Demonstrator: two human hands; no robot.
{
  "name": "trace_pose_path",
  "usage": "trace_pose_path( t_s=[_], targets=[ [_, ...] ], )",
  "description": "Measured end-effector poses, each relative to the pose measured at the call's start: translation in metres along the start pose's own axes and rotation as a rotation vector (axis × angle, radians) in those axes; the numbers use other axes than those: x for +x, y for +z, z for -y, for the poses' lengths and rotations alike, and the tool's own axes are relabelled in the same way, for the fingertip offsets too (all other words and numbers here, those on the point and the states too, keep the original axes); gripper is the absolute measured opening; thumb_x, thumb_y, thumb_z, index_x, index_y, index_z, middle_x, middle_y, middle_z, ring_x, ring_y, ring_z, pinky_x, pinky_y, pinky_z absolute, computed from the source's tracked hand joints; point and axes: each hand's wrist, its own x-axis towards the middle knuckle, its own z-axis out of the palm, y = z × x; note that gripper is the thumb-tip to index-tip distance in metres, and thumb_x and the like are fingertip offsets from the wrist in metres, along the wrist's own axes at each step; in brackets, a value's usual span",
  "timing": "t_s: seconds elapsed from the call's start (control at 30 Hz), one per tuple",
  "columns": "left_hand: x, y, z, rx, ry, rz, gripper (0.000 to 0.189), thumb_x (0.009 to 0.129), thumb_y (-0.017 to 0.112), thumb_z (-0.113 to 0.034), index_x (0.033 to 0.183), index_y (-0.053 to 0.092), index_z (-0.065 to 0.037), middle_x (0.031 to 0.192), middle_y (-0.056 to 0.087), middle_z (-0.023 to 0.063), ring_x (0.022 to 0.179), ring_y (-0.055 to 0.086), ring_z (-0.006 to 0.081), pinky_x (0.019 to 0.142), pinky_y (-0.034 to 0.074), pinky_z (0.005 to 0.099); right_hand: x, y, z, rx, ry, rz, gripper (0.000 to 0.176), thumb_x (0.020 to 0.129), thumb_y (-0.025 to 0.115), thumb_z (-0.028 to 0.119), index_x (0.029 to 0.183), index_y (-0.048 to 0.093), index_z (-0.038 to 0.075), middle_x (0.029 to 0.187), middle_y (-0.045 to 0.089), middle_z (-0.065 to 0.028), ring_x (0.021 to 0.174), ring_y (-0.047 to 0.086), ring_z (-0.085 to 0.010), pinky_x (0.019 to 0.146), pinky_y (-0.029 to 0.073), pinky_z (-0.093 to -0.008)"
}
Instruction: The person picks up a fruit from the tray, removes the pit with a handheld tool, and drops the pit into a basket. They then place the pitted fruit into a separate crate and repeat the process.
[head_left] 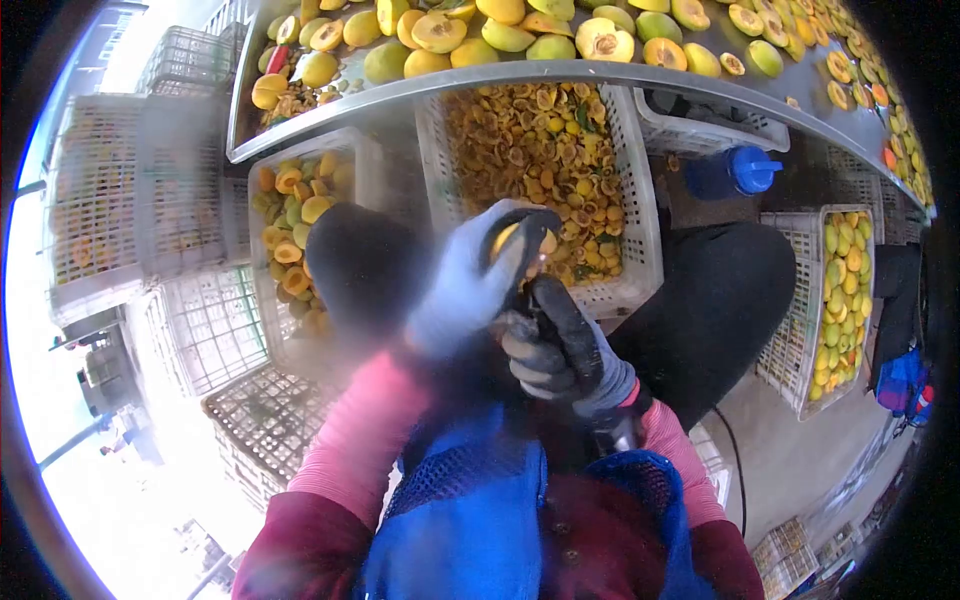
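Hands were close together above the lap, the left hand (462,285) clasping yellow fruit (505,240), the right hand (550,350) wrapped round a dark tool (528,298), probably for steadiness. A scrap crate (645,200) sat just beyond, seemingly placed to catch droppings. Farther, halved fruit (440,32) covered a metal table (560,70); crates (140,190) stood stacked leftward.

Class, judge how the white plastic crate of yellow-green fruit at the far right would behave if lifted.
The white plastic crate would probably feel heavy, being well filled. Its straight lattice walls look fairly stiff. The rounded yellow-green fruit might roll if tilted.
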Motion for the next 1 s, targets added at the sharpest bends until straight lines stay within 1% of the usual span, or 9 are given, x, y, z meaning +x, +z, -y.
trace_pose_path(
  t_s=[0.1,0.17,0.3,0.43,0.53,0.6,0.67,0.8,1.0],
  targets=[
    [0.000,0.001,0.018,0.197,0.299,-0.003,0.027,0.092,0.047,-0.020,0.104,0.056,0.003,0.088,0.059,0.0058,0.075,0.054,0.0108,0.070,0.045,0.0257,0.004,0.008,-0.011,0.243,0.006,0.027,0.042,0.091,0.036,0.053,0.081,0.045,0.014,0.053,0.035,0.0036,0.039,0.036,-0.0066,0.031,0.030,-0.0217],
    [-0.007,0.002,0.010,-0.198,-0.082,0.016,0.030,0.093,0.046,-0.023,0.106,0.056,0.001,0.092,0.059,0.0061,0.080,0.055,0.0142,0.075,0.045,0.0270,0.014,0.007,-0.014,0.356,0.025,0.165,0.043,0.090,0.037,0.055,0.081,0.044,0.013,0.049,0.036,0.0028,0.034,0.035,-0.0048,0.027,0.029,-0.0196],
    [-0.037,0.000,0.055,-0.564,-0.185,-0.410,0.028,0.093,0.045,-0.022,0.109,0.052,-0.002,0.093,0.057,0.0060,0.084,0.055,0.0143,0.077,0.045,0.0281,0.021,0.002,-0.008,0.206,-0.117,0.247,0.045,0.091,0.036,0.053,0.087,0.045,0.009,0.049,0.037,0.0024,0.033,0.036,-0.0050,0.026,0.030,-0.0194],
    [-0.041,-0.049,-0.032,-0.777,0.015,-0.844,0.036,0.094,0.044,-0.028,0.116,0.048,-0.001,0.098,0.058,0.0086,0.091,0.056,0.0179,0.084,0.047,0.0296,0.010,-0.019,0.001,0.247,-0.139,0.007,0.046,0.092,0.035,0.053,0.095,0.053,0.011,0.056,0.038,0.0037,0.042,0.036,-0.0060,0.035,0.030,-0.0223],
    [-0.050,-0.164,0.000,1.209,-0.315,-0.731,0.033,0.084,0.059,-0.022,0.110,0.055,-0.002,0.104,0.056,0.0180,0.099,0.055,0.0298,0.082,0.046,0.0377,0.008,-0.023,0.007,0.145,-0.095,-0.126,0.046,0.092,0.035,0.053,0.088,0.056,0.012,0.057,0.037,0.0044,0.043,0.034,-0.0068,0.036,0.028,-0.0224],
    [-0.024,-0.181,0.009,1.479,-0.236,-0.706,0.036,0.084,0.059,-0.027,0.113,0.055,-0.005,0.106,0.056,0.0195,0.101,0.054,0.0323,0.083,0.045,0.0384,0.012,-0.021,0.009,0.046,-0.123,-0.231,0.046,0.092,0.036,0.053,0.085,0.057,0.013,0.056,0.035,0.0048,0.042,0.032,-0.0072,0.036,0.025,-0.0219],
    [0.034,-0.124,-0.037,1.228,0.054,-0.760,0.043,0.083,0.060,-0.031,0.116,0.054,-0.005,0.106,0.058,0.0189,0.102,0.054,0.0330,0.083,0.045,0.0384,0.018,-0.018,0.013,-0.021,-0.151,-0.392,0.042,0.091,0.040,0.051,0.084,0.057,0.013,0.056,0.038,0.0049,0.040,0.032,-0.0071,0.035,0.026,-0.0213],
    [0.162,-0.094,-0.029,1.275,0.013,-0.531,0.054,0.077,0.066,-0.038,0.116,0.054,-0.003,0.103,0.061,0.0199,0.098,0.058,0.0315,0.081,0.046,0.0388,0.027,-0.012,0.016,-0.197,-0.252,-0.718,0.041,0.089,0.044,0.051,0.082,0.055,0.013,0.054,0.041,0.0045,0.039,0.034,-0.0069,0.035,0.027,-0.0206],
    [0.186,-0.111,-0.015,1.204,0.228,-0.327,0.045,0.071,0.072,-0.032,0.104,0.060,-0.004,0.092,0.064,0.0158,0.087,0.062,0.0296,0.077,0.048,0.0361,0.021,0.000,0.034,-0.213,-0.420,-0.746,0.039,0.088,0.047,0.050,0.081,0.054,0.013,0.054,0.043,0.0035,0.038,0.035,-0.0077,0.035,0.028,-0.0209]
  ],
)
